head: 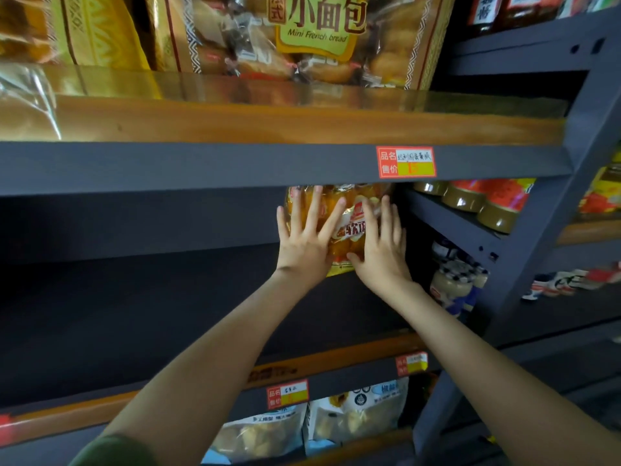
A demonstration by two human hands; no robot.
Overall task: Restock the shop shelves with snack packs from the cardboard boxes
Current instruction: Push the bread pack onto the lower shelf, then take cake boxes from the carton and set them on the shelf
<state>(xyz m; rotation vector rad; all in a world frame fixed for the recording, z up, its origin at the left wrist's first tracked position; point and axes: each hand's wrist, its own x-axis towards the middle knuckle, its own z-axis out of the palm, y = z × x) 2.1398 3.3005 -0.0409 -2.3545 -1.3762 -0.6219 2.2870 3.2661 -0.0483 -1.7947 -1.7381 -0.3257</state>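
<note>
A: Head view. Snack pack point(347, 227) standing upright at the back right of the middle shelf point(168, 297), top edge hidden behind the grey shelf lip point(235, 166). Glossy orange-yellow film, red-and-white label at centre.

B: Hands?

A: Left hand point(307, 237) flat on the pack's left half, fingers straight and fanned. Right hand point(383, 240) flat on its right half, fingers straight, close together. Both pressing, neither curled round it.

B: Surroundings?

A: Rest of middle shelf dark, matt. Red-and-yellow price tag point(406, 162) stuck on the lip just above the pack. Upper shelf: large clear bag of mini French bread point(302, 38), crinkled film, gold patterned borders. Right bay, beside the pack: round jars with gold lids point(484, 205), red labels. Lower shelf: pale blue-white pouches point(356, 415) with clear windows; second price tag point(287, 393) above them. Wood-toned strips along shelf fronts.

B: Obstructions?

A: Forearms crossing the lower shelf edge; lip masking the pack's top.
</note>
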